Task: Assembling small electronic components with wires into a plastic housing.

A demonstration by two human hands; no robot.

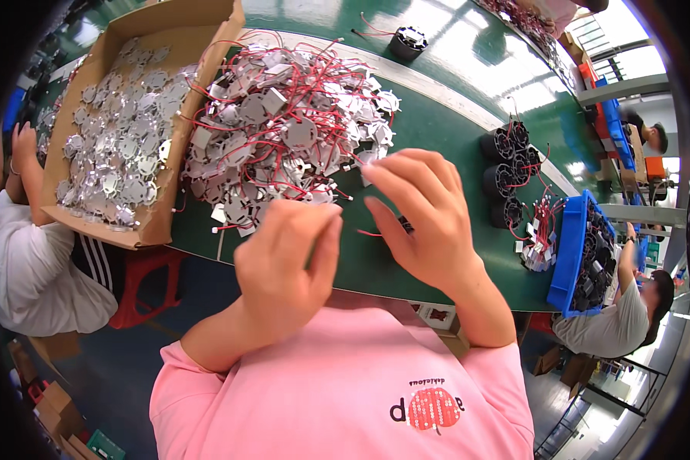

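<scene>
The left hand is in front of me with its fingers curled and the thumb drawn up near the forefinger; it looks slightly blurred, and I cannot tell from my end whether anything is pinched there. The right hand is relaxed and spread, thumb well away from the fingers, and I cannot make out anything gripped in it. Just behind its thumb I catch a small dark part, mostly hidden, with a red wire close by. Below both wrists I see the wearer's pink shirt.

Beyond the hands, on the green table, I have the heap of whitish discs with red wires, its near edge just past the left hand. To the heap's left, I see a cardboard box holding silvery discs. Over on my right, black round housings stand grouped near a bundle of red wires with white connectors, which lies beside a blue bin filled with dark parts. Farther across the table I spot a lone black housing, and at the sides a seated co-worker on the left and another person on the right
</scene>
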